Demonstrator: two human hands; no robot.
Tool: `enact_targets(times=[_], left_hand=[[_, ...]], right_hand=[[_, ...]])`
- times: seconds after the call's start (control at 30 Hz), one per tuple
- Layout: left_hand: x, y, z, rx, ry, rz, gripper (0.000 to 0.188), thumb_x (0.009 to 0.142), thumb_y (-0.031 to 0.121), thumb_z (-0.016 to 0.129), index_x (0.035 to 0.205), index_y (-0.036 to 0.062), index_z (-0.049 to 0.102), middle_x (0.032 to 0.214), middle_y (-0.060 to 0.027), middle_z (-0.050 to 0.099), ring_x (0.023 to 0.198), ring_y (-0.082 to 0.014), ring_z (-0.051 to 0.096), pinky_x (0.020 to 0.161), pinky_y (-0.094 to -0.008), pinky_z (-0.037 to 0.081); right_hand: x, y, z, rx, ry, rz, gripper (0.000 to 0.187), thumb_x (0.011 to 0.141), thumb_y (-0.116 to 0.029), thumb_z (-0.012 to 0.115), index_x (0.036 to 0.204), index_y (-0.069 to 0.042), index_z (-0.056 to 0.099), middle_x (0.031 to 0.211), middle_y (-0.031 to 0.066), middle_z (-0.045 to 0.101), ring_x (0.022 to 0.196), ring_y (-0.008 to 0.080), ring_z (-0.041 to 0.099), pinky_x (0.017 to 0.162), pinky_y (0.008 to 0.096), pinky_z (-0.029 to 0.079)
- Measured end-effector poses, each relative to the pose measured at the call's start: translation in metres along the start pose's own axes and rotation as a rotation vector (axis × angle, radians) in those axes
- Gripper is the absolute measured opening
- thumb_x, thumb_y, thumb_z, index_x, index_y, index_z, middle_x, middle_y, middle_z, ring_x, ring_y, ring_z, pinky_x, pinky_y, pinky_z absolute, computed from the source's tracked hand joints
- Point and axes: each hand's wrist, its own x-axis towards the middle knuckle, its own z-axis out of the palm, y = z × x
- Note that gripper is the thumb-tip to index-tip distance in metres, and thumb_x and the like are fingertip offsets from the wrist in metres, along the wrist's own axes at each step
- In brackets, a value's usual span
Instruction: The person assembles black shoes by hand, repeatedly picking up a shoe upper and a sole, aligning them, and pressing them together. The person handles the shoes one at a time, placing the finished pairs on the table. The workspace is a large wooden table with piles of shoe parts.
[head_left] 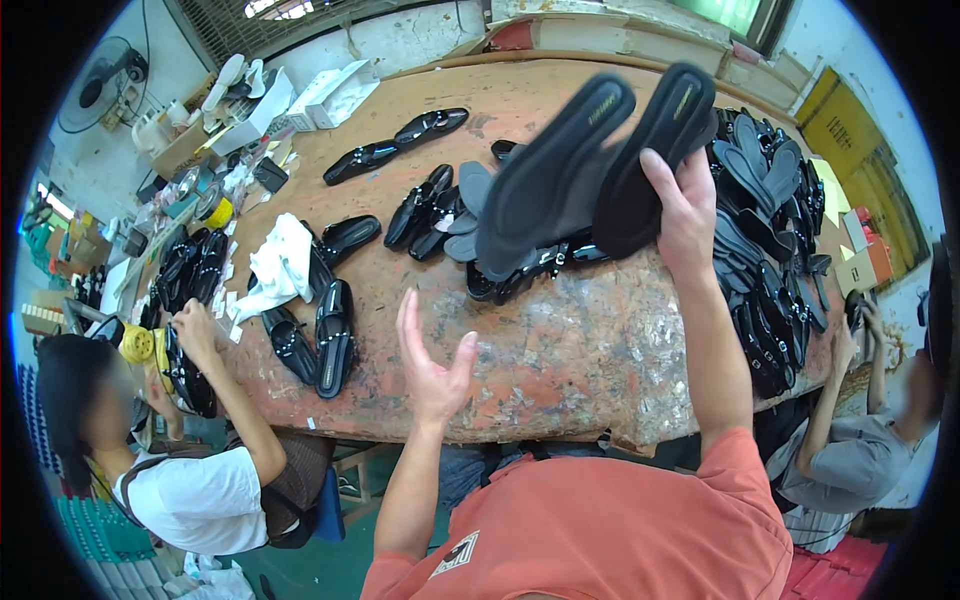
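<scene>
Fingers of the right hand (686, 205) partly hidden behind the black insoles (628, 200); gold marks on these too small to be read. Black shoes (487, 289) beneath are partly covered. Co-worker (850, 460) at right is cut off by the dark rim.

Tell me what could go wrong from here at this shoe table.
The long black padded insoles are held only by the bare right hand, so one might slip; the open left hand gives no support.

The glossy black buckled shoes heaped at the right lie near the front edge of the worn reddish-brown table, so a bump could perhaps tip one off.
</scene>
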Motion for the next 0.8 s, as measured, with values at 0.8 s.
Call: enact_targets(times=[0.8], left_hand=[[-0.050, 0.005, 0.001, 0.394, -0.470, -0.067, 0.072, 0.088, -0.001, 0.072, 0.156, 0.0073, 0.051, 0.126, -0.0238, 0.075, 0.115, -0.0408, 0.074, 0.102, -0.0472, 0.058]], right_hand=[[-0.198, 0.072, 0.010, -0.431, -0.699, 0.727, 0.101, 0.083, -0.026, 0.082, 0.167, 0.001, 0.034, 0.128, 0.0217, 0.070, 0.121, 0.0309, 0.068, 0.111, 0.0408, 0.050]])
